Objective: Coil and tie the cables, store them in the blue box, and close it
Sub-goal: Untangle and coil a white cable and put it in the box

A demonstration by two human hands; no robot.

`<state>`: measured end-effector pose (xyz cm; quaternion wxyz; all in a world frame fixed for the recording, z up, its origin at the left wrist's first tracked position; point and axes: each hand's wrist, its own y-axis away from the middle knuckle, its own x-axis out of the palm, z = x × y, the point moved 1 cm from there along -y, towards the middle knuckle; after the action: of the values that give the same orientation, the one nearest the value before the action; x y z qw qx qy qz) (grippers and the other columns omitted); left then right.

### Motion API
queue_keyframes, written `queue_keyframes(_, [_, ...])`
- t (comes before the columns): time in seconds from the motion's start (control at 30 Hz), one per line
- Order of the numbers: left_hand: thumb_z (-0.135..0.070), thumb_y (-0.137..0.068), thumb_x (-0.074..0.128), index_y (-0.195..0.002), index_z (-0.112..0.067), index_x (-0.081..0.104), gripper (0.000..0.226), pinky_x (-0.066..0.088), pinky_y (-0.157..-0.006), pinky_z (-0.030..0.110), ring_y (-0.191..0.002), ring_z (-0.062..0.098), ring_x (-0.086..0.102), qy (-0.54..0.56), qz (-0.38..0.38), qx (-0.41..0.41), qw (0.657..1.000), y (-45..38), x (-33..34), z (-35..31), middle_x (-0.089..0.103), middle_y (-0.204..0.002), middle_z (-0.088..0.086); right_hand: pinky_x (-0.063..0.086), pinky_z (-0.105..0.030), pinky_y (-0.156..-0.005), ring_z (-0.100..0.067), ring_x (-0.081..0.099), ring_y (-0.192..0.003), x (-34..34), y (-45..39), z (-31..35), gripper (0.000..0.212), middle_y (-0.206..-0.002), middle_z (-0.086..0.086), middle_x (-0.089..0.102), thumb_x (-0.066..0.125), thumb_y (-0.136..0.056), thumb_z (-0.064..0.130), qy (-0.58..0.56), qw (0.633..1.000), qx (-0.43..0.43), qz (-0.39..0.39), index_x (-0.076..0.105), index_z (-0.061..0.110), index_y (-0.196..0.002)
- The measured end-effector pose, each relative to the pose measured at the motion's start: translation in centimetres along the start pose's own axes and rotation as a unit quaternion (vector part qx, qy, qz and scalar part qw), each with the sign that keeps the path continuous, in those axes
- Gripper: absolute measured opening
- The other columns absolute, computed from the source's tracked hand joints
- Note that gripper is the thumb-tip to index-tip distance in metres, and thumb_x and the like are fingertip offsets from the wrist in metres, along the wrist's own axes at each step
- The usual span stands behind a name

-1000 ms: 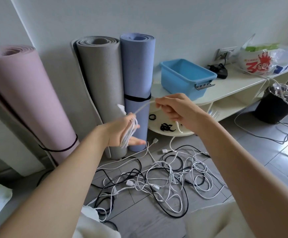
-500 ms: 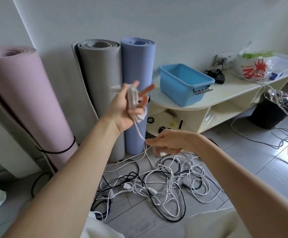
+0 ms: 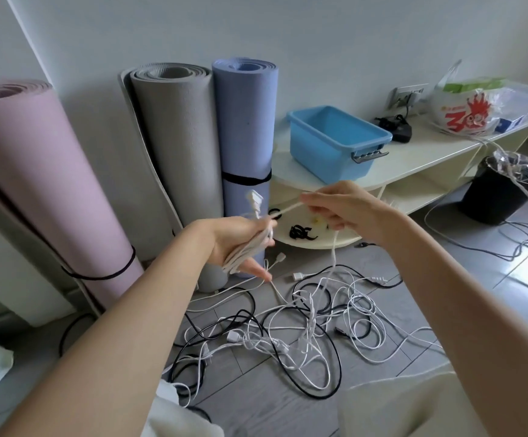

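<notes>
Your left hand [image 3: 240,244] has its grip clamped on a bundle of white cable [image 3: 250,247] already looped across the palm, the thumb stretched out below the loops and a white plug [image 3: 255,199] sticking up just above the grip. Your right hand [image 3: 344,209] pinches the same cable just to the right of that bundle, so a short taut run stretches between the two grips, and the loose tail drops from under the right grip straight down to the floor. Below both grips, on the grey tiled floor [image 3: 445,279], lies the tangled pile of cables [image 3: 303,329], white and black strands crossed over one another, with a few white connector ends lying just under the left grip. Beyond and above the right grip, the blue box [image 3: 335,140] sits open on the pale bench [image 3: 429,152], with a grey latch at its near end. Between the grips and farther back, on the lower shelf [image 3: 319,238], lie some black ties [image 3: 300,231]. Behind the left grip three rolled mats lean on the wall: pink [image 3: 45,184], grey [image 3: 177,137] and blue [image 3: 245,121]. Far right of the right grip stands a black bin [image 3: 502,193], and a printed plastic bag [image 3: 464,111] lies on the bench beyond the box.
</notes>
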<state>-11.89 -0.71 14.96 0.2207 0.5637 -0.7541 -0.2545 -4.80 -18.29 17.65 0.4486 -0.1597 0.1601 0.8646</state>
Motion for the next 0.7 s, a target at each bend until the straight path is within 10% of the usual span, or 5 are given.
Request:
queue_keyframes(0.27, [-0.044,-0.101,0.023,-0.145,-0.006,0.027,0.058,0.053,-0.067,0.032,-0.132,0.033,0.041,0.371,-0.194,0.203,0.885,-1.6,-1.1,-2.1,0.035,-0.148,0.018,0.012,-0.02,-0.041,-0.007,0.019,-0.041,2.7,1.4,0.9,0.028,-0.055,0.003,0.042,0.041,-0.098,0.019,-0.152,0.958,-0.024,0.241,0.06,0.01,-0.117])
queue_keyframes(0.43, [-0.045,-0.101,0.022,-0.12,-0.022,0.046,0.038,0.045,-0.041,0.015,-0.063,0.018,0.069,0.464,-0.134,0.287,0.827,-0.5,-0.6,-3.5,0.061,-0.119,0.01,0.013,-0.023,-0.045,-0.009,0.019,-0.041,6.0,1.7,-0.2,0.039,-0.051,0.003,0.038,0.036,-0.099,0.038,-0.003,0.954,0.068,0.291,0.055,0.013,-0.076])
queue_keyframes(0.57, [-0.043,-0.101,0.024,-0.122,-0.026,0.042,0.033,0.021,-0.029,0.011,-0.03,0.002,0.037,0.444,-0.112,0.31,0.833,-0.1,-0.8,-3.7,0.063,-0.059,0.002,0.01,-0.019,-0.04,-0.01,0.011,-0.043,6.3,1.1,-0.6,0.052,-0.053,0.001,0.019,0.036,-0.096,0.049,0.047,0.962,0.094,0.252,0.034,0.016,-0.055])
queue_keyframes(0.7, [-0.04,-0.102,0.021,-0.113,-0.016,0.051,0.04,0.016,-0.027,0.01,-0.023,0.002,0.022,0.369,-0.017,0.329,0.869,0.7,-1.3,-3.4,0.036,-0.044,-0.008,0.014,-0.017,-0.038,-0.008,0.017,-0.041,5.7,0.9,-1.1,0.043,-0.055,0.0,0.027,0.051,-0.091,0.046,-0.004,0.972,0.084,0.22,0.048,0.014,-0.062])
